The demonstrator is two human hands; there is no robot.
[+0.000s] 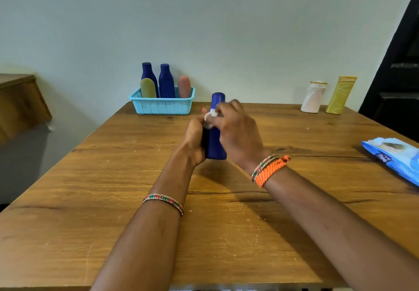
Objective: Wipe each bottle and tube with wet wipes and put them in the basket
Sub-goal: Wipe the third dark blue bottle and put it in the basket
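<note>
Two tubes (pixel 326 97) near table's (pixel 113 177) far edge.

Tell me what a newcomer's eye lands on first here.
First, the blue bottle upright at the table's centre, gripped by the left hand while the right hand presses a wipe on it. Next, the basket at the far edge, holding four containers.

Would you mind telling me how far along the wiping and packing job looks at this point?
Four items already stand in the blue basket: two dark blue bottles, an olive tube and a pink tube. In hand: the left hand grips a blue bottle upright while the right hand rubs it with a white wipe. Left on the table: the white bottle and yellow tube.
</note>
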